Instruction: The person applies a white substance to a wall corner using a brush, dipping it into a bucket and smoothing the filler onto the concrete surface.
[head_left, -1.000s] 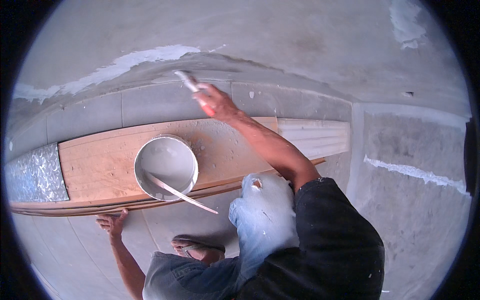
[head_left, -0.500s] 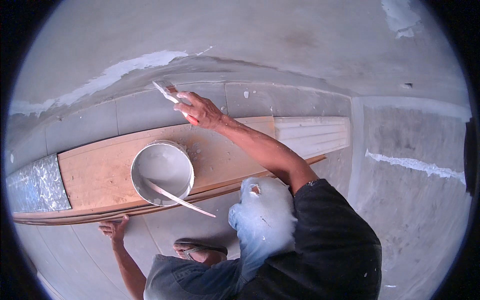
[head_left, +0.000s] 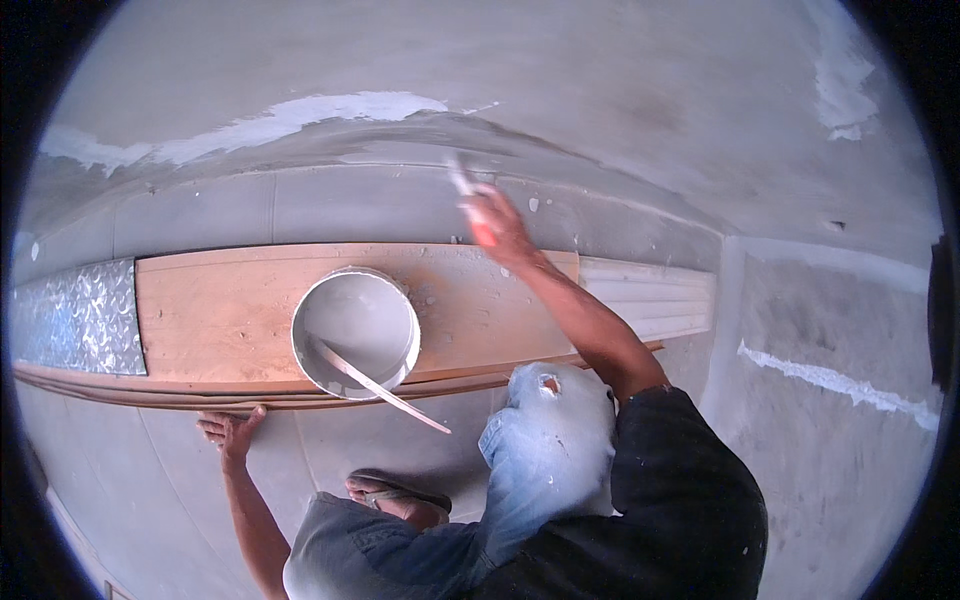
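My right hand (head_left: pixel 500 225) is closed round a paintbrush (head_left: pixel 461 178) with a red handle end. Motion blurs the brush, which is up near the base of the grey wall (head_left: pixel 640 120). Below and left of that hand, a round white bucket (head_left: pixel 410 362) of pale grey, paint-like liquid stands on a stack of brown boards (head_left: pixel 215 310). A thin pale stick (head_left: pixel 385 393) leans in the bucket, its end sticking out over the near rim. At the stack's near edge my left hand (head_left: pixel 230 432) has its fingers stretched out and its thumb against the boards.
A patterned silvery sheet (head_left: pixel 85 320) lies on the stack's left end, a white ribbed panel (head_left: pixel 645 297) at its right. White patches (head_left: pixel 270 125) mark the wall ahead. Another wall (head_left: pixel 830 330) rises at right. My sandalled foot (head_left: pixel 400 500) rests on the tiled floor (head_left: pixel 160 470).
My right hand has swept to the right along the wall base with the paintbrush. The view has shifted a little. My left hand stays at the boards' edge.
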